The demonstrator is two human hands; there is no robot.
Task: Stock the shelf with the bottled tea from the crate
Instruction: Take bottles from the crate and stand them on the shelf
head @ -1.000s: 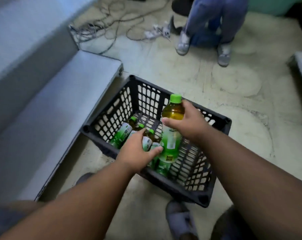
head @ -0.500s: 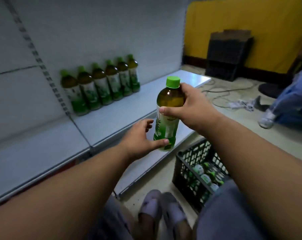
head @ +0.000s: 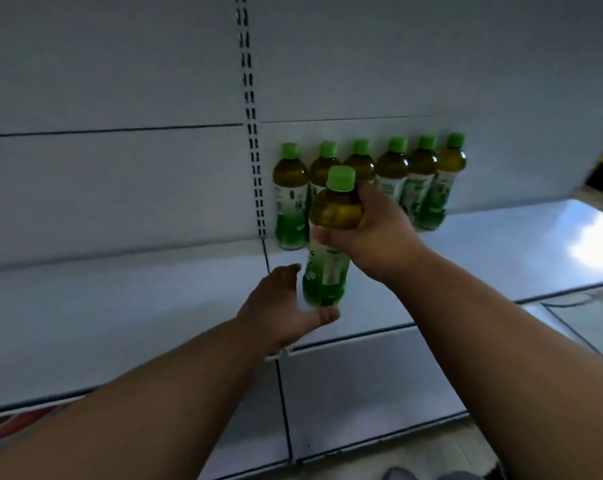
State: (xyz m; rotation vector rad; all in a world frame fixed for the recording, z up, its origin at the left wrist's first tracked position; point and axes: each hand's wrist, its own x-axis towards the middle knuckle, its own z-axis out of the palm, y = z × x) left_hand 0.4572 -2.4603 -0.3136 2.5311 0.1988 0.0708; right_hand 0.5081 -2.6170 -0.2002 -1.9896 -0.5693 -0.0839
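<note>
The right hand (head: 372,233) is clamped around the upper body of a bottle of tea (head: 331,237), fingers wrapped just below its green cap (head: 340,179). The bottle is upright, tilted slightly, and held in the air above the front part of the white shelf (head: 154,299). The left hand (head: 279,308) is cupped under the base of the same bottle, fingertips touching its lower edge, palm partly open; it supports the bottle and does not close around it. The two hands are therefore apart, one at the top and one at the bottom of the bottle. At the back of the shelf, against the white rear panel (head: 120,81), a row of six bottles (head: 393,181) stands upright, side by side and touching, just to the right of the slotted upright rail (head: 253,133). The held bottle is in front of this row, over its left part. The crate is out of view.
</note>
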